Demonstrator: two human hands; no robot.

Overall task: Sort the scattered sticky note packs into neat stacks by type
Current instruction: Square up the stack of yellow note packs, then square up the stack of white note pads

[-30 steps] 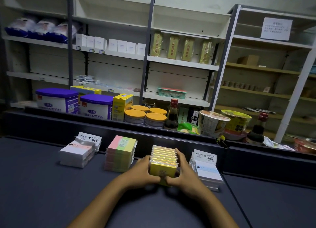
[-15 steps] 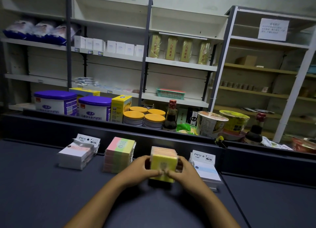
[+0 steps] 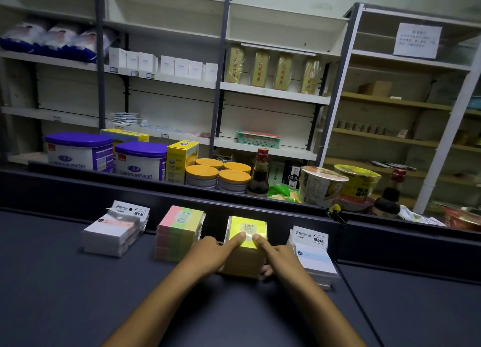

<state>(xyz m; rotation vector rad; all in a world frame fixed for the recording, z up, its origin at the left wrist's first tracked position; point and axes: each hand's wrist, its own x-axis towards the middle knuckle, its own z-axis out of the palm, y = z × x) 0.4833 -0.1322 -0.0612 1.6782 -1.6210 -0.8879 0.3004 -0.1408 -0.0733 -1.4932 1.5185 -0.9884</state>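
A stack of yellow sticky note packs [image 3: 247, 228] stands on the dark counter [image 3: 78, 294], its top label reading 2207. My left hand [image 3: 208, 255] holds its left side and my right hand [image 3: 279, 258] its right side. Both index fingers lie on the top pack, and the right hand's other fingers curl round the front corner. To the left is a pink and green stack [image 3: 179, 229]. Further left lies a pile of white packs with pink stripes [image 3: 112, 234]. White packs with blue stripes [image 3: 315, 260] sit just right of my right hand.
A raised dark ledge [image 3: 260, 206] runs behind the stacks. Beyond it stand purple-lidded tubs [image 3: 140, 162], orange-lidded tins [image 3: 216, 177], a sauce bottle [image 3: 259, 175] and noodle cups [image 3: 320, 185]. Shelving fills the back wall.
The yellow packs lay tipped in a fanned row; both hands gathered them, turned them and set them down as one flat stack with the label up.
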